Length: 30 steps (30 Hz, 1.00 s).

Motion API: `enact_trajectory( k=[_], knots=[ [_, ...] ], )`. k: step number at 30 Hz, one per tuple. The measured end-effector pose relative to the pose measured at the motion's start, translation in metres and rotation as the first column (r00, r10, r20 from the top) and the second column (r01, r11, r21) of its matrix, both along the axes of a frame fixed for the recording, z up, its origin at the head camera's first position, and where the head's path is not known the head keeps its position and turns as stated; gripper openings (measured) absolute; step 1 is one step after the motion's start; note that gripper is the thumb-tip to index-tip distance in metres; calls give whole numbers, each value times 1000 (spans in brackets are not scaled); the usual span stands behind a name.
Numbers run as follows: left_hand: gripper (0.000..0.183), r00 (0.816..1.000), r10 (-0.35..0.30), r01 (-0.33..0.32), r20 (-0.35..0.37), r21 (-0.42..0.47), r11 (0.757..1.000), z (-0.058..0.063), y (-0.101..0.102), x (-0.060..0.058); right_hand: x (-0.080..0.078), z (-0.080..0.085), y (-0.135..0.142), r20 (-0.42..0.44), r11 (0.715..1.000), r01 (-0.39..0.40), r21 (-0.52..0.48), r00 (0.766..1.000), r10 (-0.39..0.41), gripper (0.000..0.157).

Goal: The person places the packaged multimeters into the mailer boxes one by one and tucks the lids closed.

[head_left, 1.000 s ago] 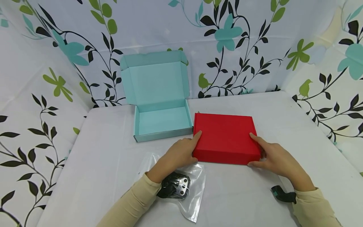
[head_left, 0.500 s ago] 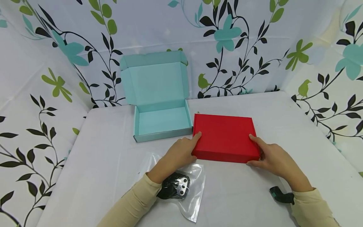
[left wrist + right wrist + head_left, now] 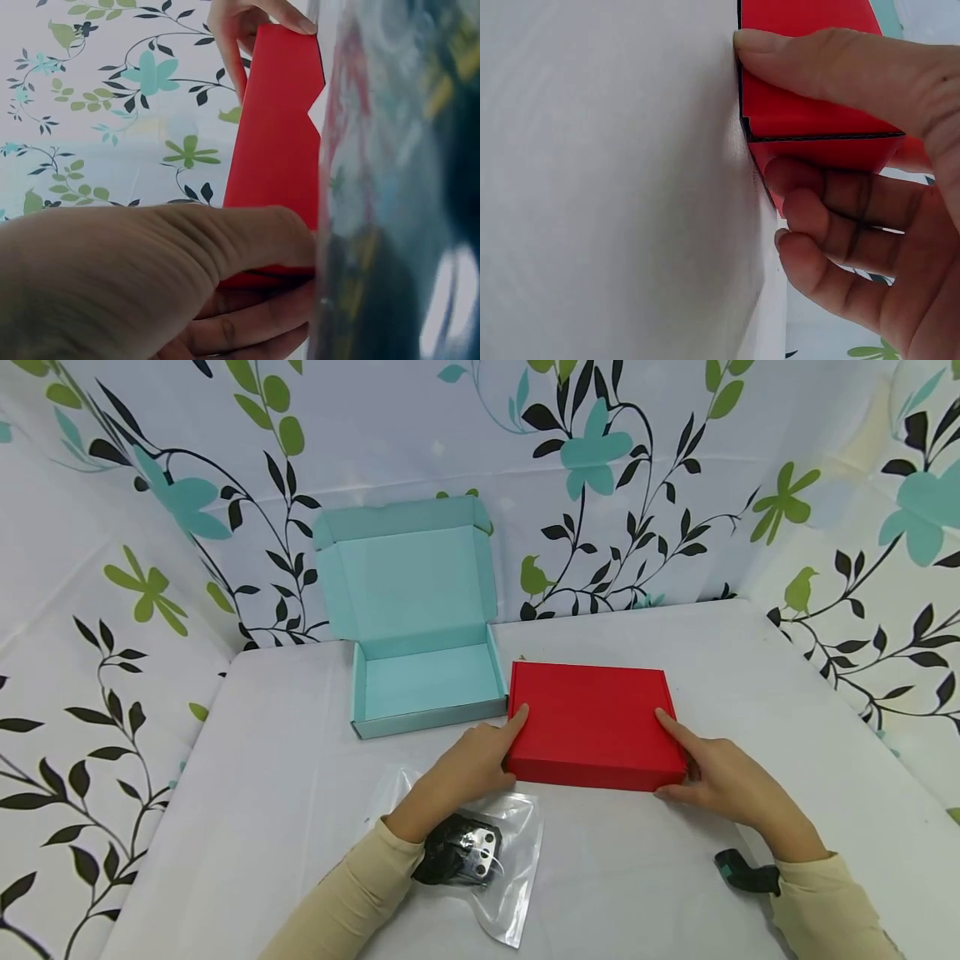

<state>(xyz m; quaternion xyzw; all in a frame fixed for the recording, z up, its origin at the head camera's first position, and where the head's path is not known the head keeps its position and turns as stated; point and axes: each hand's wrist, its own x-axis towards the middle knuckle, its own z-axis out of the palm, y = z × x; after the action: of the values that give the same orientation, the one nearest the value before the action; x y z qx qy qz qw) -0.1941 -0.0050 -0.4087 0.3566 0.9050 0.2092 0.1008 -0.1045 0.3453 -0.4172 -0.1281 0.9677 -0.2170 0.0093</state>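
A closed red cardboard box [image 3: 592, 722] lies on the white-covered table. My left hand [image 3: 468, 766] grips its left side near the front corner, thumb up along the edge. At the opposite side my right hand [image 3: 723, 777] holds the right end. In the right wrist view, the right thumb [image 3: 810, 64] lies along the box's front face and the curled fingers [image 3: 832, 217] are at its end face. The left wrist view shows the left thumb [image 3: 262, 240] on the front face of the box, with fingers behind the corner.
An open light-teal box [image 3: 431, 681] stands behind and left, lid upright, its corner close against the red box. A clear plastic bag [image 3: 513, 893] holding a black item with a silver plate [image 3: 480, 852] lies under the left forearm. Patterned cloth hangs around the table [image 3: 285, 777].
The red box's front edge has shifted very slightly away from me since the first frame. Both hands keep their hold on its sides.
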Motion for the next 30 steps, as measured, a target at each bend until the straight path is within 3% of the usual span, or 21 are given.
enact_trajectory(
  k=[6,11,15,22,30],
  knots=[
    [94,999,27,-27,-35,3,1000,1,4,3,0,5,-3,-33,998,4,61,999,-2,102],
    [93,998,35,-36,-45,-17,999,0,3,3,0,5,-5,-10,998,10,63,1000,-9,101],
    [93,999,13,-14,-30,-39,999,2,1,2,1,6,-5,14,999,-8,44,1000,7,104],
    [90,998,-56,55,-34,-52,997,7,-1,1,2,7,0,-27,999,-44,29,999,45,100],
    [86,996,-63,61,-64,-30,998,4,-2,2,4,10,-4,-17,998,-26,49,1000,27,96]
  ],
)
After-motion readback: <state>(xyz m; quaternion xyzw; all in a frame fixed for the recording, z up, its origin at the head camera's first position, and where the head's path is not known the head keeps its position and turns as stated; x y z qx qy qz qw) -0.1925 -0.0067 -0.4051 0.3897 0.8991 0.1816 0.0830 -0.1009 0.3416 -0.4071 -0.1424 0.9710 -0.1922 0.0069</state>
